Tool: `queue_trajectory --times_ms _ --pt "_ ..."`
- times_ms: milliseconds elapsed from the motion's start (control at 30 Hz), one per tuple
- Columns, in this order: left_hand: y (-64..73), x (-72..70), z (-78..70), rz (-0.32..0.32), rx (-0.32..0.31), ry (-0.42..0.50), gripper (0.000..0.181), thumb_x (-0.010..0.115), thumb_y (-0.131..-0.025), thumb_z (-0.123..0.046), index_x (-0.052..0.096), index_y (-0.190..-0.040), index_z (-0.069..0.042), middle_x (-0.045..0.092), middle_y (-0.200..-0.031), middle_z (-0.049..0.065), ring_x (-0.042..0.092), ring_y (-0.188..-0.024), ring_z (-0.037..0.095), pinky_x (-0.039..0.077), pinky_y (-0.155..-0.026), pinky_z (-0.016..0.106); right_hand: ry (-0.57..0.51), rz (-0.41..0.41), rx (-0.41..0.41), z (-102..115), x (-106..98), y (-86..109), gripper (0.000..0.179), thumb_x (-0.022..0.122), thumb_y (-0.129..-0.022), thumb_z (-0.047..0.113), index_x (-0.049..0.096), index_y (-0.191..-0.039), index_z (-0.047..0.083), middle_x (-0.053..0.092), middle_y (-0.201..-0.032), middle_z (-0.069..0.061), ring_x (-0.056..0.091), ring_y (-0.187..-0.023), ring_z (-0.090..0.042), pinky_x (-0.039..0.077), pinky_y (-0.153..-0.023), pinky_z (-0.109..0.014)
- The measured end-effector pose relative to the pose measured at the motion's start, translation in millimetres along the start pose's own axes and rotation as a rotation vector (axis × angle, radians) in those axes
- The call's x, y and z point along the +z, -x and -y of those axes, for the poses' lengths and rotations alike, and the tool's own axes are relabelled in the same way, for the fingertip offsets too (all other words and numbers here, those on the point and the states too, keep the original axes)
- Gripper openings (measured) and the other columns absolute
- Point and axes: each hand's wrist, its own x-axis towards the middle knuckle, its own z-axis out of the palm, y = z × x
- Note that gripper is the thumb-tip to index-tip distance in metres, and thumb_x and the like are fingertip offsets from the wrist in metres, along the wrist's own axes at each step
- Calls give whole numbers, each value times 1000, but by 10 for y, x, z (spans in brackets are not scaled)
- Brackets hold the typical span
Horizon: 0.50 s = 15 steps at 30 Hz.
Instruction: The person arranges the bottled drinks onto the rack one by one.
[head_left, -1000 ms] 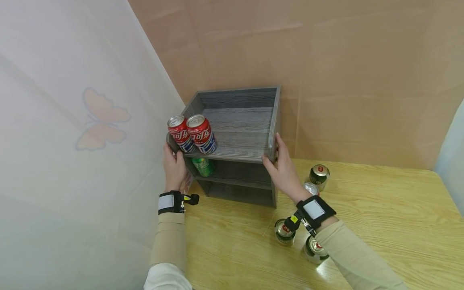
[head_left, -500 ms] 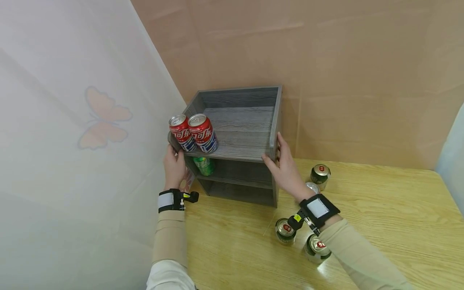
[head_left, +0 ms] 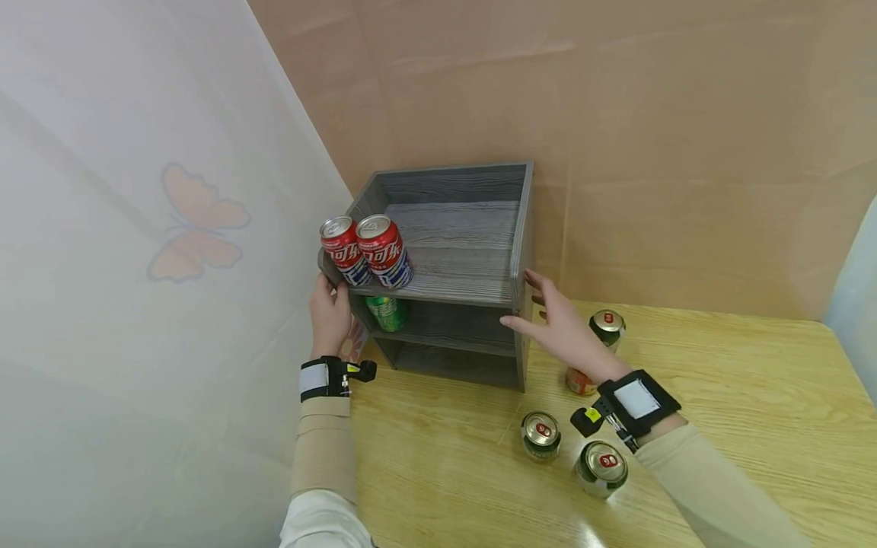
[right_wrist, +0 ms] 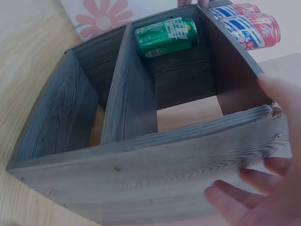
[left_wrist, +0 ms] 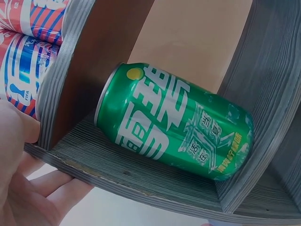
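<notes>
A grey wood-grain desktop shelf (head_left: 462, 266) stands against the back wall. My left hand (head_left: 330, 318) grips the front of its left side panel, thumb toward the front, fingers around the outside. My right hand (head_left: 565, 335) is beside the right panel, fingers spread and loosely bent around nothing, fingertips close to the panel's outer face (right_wrist: 155, 183). Two red cola cans (head_left: 385, 255) stand side by side at the top shelf's front left. A green soda can (left_wrist: 174, 122) stands on the middle shelf, at its left end.
On the wooden table (head_left: 726, 396), right of the shelf, two dark-and-gold cans (head_left: 541, 435) stand near the front and a similar can (head_left: 607, 327) farther back. An orange-red can (head_left: 579, 382) is partly hidden by my right forearm. A white wall (head_left: 171, 365) borders the left.
My right hand has come off the shelf's right front corner and shifted right and slightly down, fingers loosened. My left hand keeps its grip; the shelf and cans stay in place.
</notes>
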Motion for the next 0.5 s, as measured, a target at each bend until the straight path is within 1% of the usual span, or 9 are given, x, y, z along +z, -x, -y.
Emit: queue_trajectory --times_ms 133,300,400,500 --pt "1 2 -17 8 -13 0 35 46 -109 -14 50 -142 -3 55 -144 16 53 -132 26 48 -103 43 79 68 -8 -68 1 115 102 71 -93 53 16 -161 2 29 -161 -22 39 -138 -48 39 -106 -60" --pt "2 4 -27 19 -27 9 36 46 -109 -14 50 -143 -3 54 -144 16 52 -133 26 47 -103 42 173 140 12 -176 64 286 102 71 -90 57 23 -159 -2 34 -157 -26 41 -137 -47 40 -105 -61" --pt "-5 8 -18 17 -18 10 35 46 -109 -14 50 -142 -2 55 -144 16 52 -133 25 48 -103 41 208 205 7 -249 110 387 98 72 -91 55 30 -155 -6 41 -151 -29 46 -133 -47 42 -103 -59" --pt "-10 11 -16 13 -13 7 35 46 -109 -14 50 -142 -2 55 -144 17 52 -133 26 48 -103 41 231 284 -15 -319 164 490 87 76 -90 45 40 -149 -9 51 -143 -29 51 -129 -46 44 -102 -58"
